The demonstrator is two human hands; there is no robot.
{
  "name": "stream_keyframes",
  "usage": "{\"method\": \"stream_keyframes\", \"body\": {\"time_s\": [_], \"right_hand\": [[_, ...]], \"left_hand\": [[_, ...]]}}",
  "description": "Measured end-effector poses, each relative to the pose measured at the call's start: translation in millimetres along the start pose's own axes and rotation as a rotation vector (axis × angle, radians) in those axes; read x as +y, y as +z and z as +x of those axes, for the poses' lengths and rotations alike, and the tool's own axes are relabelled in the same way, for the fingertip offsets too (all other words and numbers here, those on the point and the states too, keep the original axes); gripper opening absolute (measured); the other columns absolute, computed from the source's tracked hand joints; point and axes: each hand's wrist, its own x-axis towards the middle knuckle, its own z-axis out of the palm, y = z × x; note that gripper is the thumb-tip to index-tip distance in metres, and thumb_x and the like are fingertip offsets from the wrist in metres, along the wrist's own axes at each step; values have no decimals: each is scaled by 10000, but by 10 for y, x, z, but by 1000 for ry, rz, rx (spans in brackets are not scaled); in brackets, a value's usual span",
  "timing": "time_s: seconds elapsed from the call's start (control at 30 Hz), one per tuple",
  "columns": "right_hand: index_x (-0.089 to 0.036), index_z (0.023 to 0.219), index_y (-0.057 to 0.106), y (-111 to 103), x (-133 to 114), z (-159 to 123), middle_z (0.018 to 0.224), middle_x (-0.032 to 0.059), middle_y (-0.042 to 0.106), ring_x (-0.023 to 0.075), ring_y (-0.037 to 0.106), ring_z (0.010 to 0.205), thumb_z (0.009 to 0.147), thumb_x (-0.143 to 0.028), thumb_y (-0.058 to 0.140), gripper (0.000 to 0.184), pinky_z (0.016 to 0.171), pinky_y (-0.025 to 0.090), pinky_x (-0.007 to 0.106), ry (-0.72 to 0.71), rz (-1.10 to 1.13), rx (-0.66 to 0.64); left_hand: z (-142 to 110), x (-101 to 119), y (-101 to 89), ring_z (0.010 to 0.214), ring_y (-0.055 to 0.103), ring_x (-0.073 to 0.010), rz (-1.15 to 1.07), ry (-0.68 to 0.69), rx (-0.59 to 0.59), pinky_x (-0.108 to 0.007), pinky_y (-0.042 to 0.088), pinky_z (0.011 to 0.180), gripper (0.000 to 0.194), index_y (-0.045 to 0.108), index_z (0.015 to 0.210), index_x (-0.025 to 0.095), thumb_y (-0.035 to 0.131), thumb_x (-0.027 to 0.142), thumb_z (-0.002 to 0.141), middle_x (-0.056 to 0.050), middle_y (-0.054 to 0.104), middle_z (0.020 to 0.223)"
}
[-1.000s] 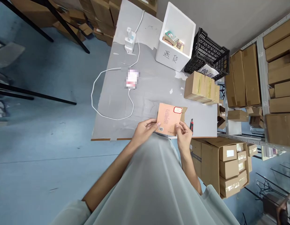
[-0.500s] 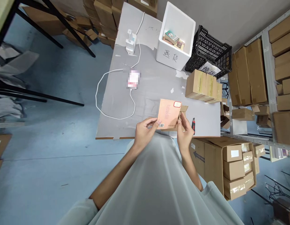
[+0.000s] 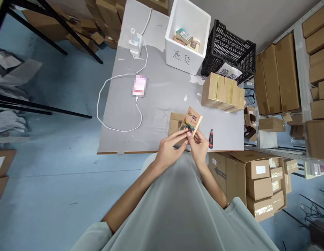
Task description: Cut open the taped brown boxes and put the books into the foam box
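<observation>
A small book (image 3: 191,119) with a colourful picture on its cover is tilted up between my hands near the table's front edge. My left hand (image 3: 169,146) has its fingertips and thumb on the lower left part of the book. Around its lower right corner, my right hand (image 3: 198,146) pinches it. Behind the book lies a cardboard box (image 3: 174,122), partly hidden by it and by my fingers. A red and black utility knife (image 3: 211,138) rests on the table just right of my right hand.
The grey table (image 3: 153,104) carries a white bin (image 3: 185,62) with several books, a black crate (image 3: 231,47) and a row of taped cartons (image 3: 221,92). A white cable (image 3: 99,101) loops off the left edge. A large carton (image 3: 230,174) full of boxes stands at right.
The book has turned from its plain barcode side to its picture cover, now angled and narrower in view. Both hands have drawn together on it, and more of the cardboard box shows behind.
</observation>
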Motion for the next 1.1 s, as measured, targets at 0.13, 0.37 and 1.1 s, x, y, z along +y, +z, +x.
{"method": "stream_keyframes", "body": {"time_s": [0.13,0.37,1.1], "right_hand": [[-192,1139,881,-380,12,197,975,65,887,258,844,895,933,-687,832,538,844,713,373,66,24,-36],[-230,1082,901,-882,-25,325,977,63,886,270,834,889,899,-794,830,597,811,703,386,73,106,-152],[-265,1496,822,-1156,108,168,1491,97,837,321,836,1351,1060,-623,772,567,1182,694,497,-61,-96,-100]], "left_hand": [[95,-53,75,1012,881,-260,-86,-245,133,-396,735,950,373,888,1230,206,816,465,971,-105,909,1125],[205,-85,239,956,858,-279,-235,-407,154,-405,717,893,499,887,1129,184,867,628,903,-123,905,1056],[67,149,1030,1099,890,-341,-72,-289,197,-511,743,1047,589,905,1148,213,857,760,934,-123,910,1170]]}}
